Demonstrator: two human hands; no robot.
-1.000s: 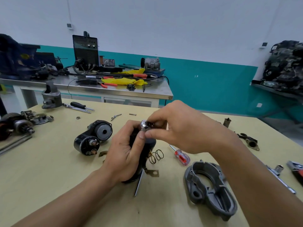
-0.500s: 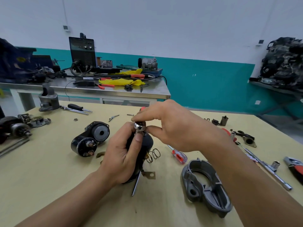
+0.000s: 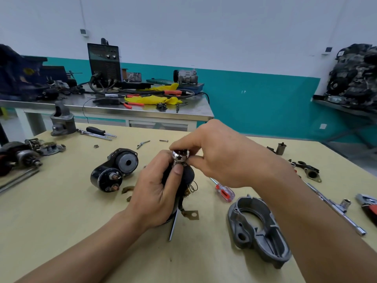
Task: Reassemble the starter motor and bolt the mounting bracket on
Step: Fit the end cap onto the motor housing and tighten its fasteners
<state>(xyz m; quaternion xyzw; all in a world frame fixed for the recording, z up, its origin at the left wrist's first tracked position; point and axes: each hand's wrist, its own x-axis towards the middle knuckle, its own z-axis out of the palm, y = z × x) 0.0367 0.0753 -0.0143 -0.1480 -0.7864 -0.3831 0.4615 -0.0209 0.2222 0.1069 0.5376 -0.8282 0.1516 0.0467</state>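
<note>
My left hand point(image 3: 155, 193) grips a black starter motor body point(image 3: 186, 176) upright over the yellow table, thumb up against its top. My right hand point(image 3: 220, 154) pinches a small shiny metal cap point(image 3: 179, 156) on the top end of that body. A brass terminal tab point(image 3: 192, 215) and a thin steel rod point(image 3: 174, 225) stick out below the body. A black solenoid housing point(image 3: 114, 170) lies to the left. A grey cast mounting bracket point(image 3: 259, 229) lies on the table at the right.
A red-handled screwdriver point(image 3: 224, 192) lies right of the motor, a socket wrench point(image 3: 338, 209) and a red tool point(image 3: 369, 207) farther right. Loose parts sit at the left edge point(image 3: 20, 156) and back right point(image 3: 308, 170). A cluttered steel bench point(image 3: 122, 111) stands behind.
My right hand's fingers have shifted on the shiny cap, and both hands with the motor body stay close to the same spot. The head view has shifted slightly.
</note>
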